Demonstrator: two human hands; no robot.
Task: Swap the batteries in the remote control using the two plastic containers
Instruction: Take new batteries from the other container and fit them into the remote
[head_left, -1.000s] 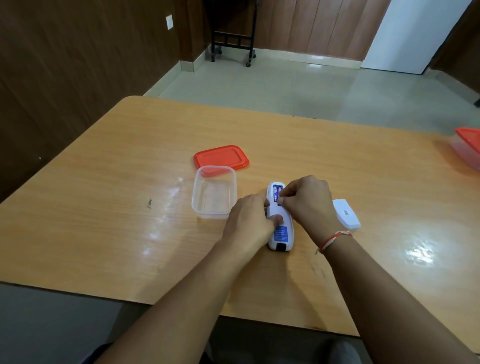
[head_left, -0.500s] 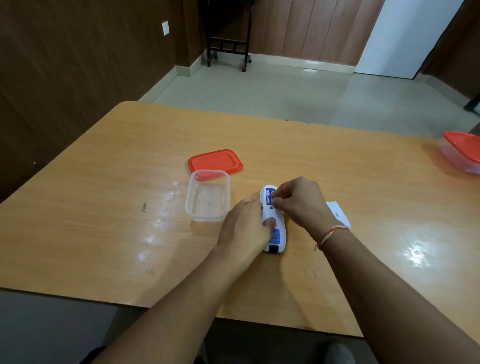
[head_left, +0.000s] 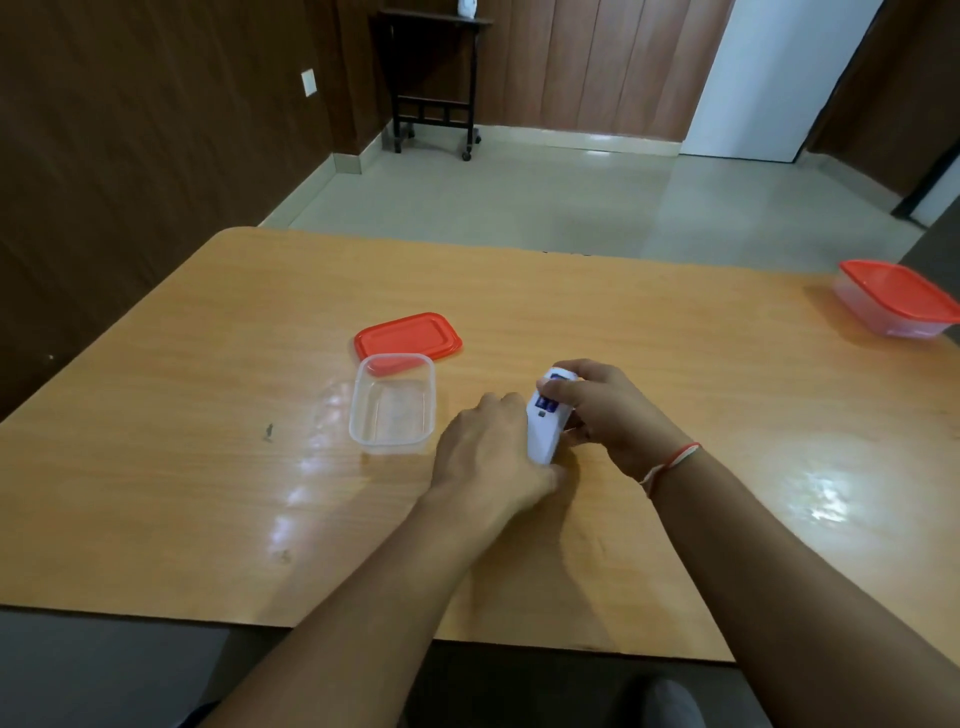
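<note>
The white remote control (head_left: 543, 434) lies back-up on the wooden table (head_left: 649, 338), its battery bay open and blue batteries showing. My left hand (head_left: 491, 457) grips its lower end and left side. My right hand (head_left: 602, 405) curls round its top end, fingertips at the batteries. An open clear container (head_left: 392, 405) stands just left of the remote, with its red lid (head_left: 408, 338) behind it. A second clear container with a red lid on (head_left: 896, 301) sits at the table's far right edge. The remote's battery cover is hidden behind my right hand.
A dark rolling stand (head_left: 434, 98) is by the far wall on the tiled floor. The table's near edge runs just below my forearms. A small dark mark (head_left: 268, 431) lies on the table's left part.
My right hand has slid further over the remote's top end and now covers the battery cover on the table. The remote is tilted slightly more upright. The camera has lifted a little.
</note>
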